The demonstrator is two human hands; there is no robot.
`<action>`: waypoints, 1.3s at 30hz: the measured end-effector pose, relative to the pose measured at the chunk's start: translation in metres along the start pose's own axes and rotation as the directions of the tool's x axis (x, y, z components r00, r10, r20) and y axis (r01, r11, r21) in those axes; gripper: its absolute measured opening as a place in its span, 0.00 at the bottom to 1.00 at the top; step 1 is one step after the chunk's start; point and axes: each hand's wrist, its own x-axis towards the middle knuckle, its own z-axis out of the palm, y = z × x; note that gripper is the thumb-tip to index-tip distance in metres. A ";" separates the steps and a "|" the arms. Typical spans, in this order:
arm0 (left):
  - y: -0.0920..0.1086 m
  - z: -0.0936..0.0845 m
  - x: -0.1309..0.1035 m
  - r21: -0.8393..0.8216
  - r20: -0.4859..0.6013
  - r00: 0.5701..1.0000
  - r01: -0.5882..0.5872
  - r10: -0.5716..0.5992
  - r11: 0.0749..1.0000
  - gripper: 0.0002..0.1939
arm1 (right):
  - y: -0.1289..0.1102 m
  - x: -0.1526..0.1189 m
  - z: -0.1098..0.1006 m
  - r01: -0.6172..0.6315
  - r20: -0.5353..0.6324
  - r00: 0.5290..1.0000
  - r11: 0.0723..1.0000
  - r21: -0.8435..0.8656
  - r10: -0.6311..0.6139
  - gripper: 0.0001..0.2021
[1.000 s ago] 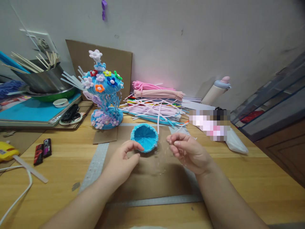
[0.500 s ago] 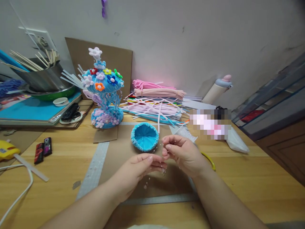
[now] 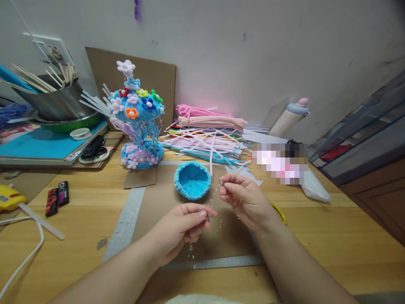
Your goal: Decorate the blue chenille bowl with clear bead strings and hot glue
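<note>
A string of small clear beads (image 3: 214, 195) runs between my two hands over the cardboard. My left hand (image 3: 186, 223) pinches it between thumb and forefinger, and a loose length dangles below the palm. Higher and to the right, my right hand (image 3: 243, 198) is closed on the other part of the strand at its fingertips; more beads hang under it. Just behind my hands a blue fuzzy bowl (image 3: 192, 180) made of pipe cleaners sits with its hollow side towards me.
A blue pipe-cleaner carousel-like ornament (image 3: 136, 114) with coloured flowers stands at the back left. Bundled pipe cleaners (image 3: 209, 122) lie by the wall. A yellow glue gun (image 3: 11, 197) is at far left, a yellow-handled tool (image 3: 280, 213) beside my right wrist, and a cream bottle (image 3: 289, 116) at back right.
My hands have moved apart, the left slightly left and the right slightly right. The left fingers have closed on the bead string, which now stretches between them.
</note>
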 end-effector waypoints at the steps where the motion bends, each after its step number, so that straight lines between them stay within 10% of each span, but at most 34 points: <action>1: 0.001 -0.001 0.000 0.004 0.004 1.000 0.002 -0.002 1.000 0.11 | 0.000 0.000 0.000 -0.002 0.003 1.000 1.000 -0.003 0.002 0.10; 16: 0.006 0.002 -0.002 0.554 -0.143 0.942 -0.177 0.303 0.813 0.12 | 0.001 0.000 -0.003 -0.024 0.022 0.999 1.000 -0.018 0.024 0.09; 19: 0.010 0.000 -0.004 0.447 -0.176 0.967 -0.088 0.184 0.890 0.13 | 0.001 0.000 -0.004 -0.042 0.025 0.999 0.999 -0.017 0.042 0.09; 24: 0.016 -0.007 -0.008 0.015 0.065 0.991 0.113 -0.113 0.994 0.10 | 0.003 0.004 -0.004 -0.083 0.019 0.996 0.997 0.003 0.083 0.09; 39: 0.018 -0.009 -0.010 -0.016 0.080 0.992 0.102 -0.100 0.995 0.12 | -0.018 0.013 -0.029 0.053 -0.135 0.990 0.992 0.113 -0.038 0.10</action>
